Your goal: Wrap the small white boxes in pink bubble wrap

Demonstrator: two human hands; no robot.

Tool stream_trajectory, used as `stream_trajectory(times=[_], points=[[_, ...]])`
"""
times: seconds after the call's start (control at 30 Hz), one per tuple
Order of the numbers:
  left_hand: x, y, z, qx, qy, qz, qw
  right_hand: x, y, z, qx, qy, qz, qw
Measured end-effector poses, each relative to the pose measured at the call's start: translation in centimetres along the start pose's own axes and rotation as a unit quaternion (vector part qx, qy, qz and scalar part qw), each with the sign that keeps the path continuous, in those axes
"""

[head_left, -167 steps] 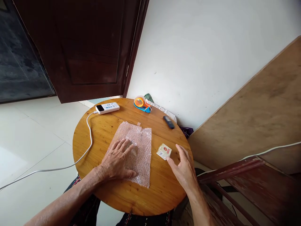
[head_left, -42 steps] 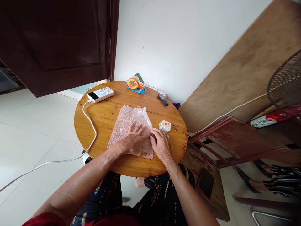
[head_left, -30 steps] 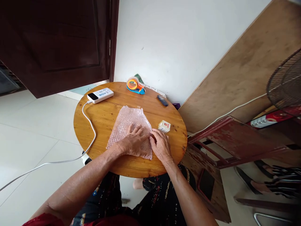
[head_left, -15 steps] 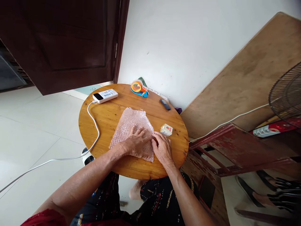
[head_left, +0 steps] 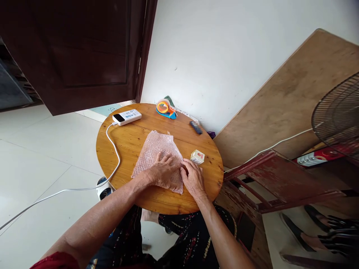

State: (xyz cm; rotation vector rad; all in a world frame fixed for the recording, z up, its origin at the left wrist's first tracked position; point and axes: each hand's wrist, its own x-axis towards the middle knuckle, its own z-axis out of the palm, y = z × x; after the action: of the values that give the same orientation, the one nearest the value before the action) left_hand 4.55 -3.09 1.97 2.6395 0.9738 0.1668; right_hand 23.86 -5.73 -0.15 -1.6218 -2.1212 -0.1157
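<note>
Two hands are seen low on the round wooden worktop (head_left: pixel 126 147), both at the sheet of bubble wrap (head_left: pixel 155 149) that lies in its middle. The left hand (head_left: pixel 164 172) is laid flat on the near right part of the sheet, fingers spread, with nothing gripped. The right hand (head_left: pixel 193 178) is set against the sheet's right edge, fingers bent and touching those of the left; whether the edge is pinched cannot be told. Some seconds earlier the right hand was held open in the air near the small box (head_left: pixel 197 157), clear of the sheet. Over the last second hardly any change is noted in either hand. The box has been left just right of the sheet, and the power bank (head_left: pixel 126 117) and tape dispenser (head_left: pixel 166 108) remain at the far rim.
</note>
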Motion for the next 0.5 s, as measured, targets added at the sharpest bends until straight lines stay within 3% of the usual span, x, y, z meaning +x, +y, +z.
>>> stream_trajectory(times=[0.5], points=[[0.31, -0.22, 0.28, -0.014, 0.020, 0.008, 1.000, 0.02, 0.74, 0.53, -0.007, 0.007, -0.007, 1.000]])
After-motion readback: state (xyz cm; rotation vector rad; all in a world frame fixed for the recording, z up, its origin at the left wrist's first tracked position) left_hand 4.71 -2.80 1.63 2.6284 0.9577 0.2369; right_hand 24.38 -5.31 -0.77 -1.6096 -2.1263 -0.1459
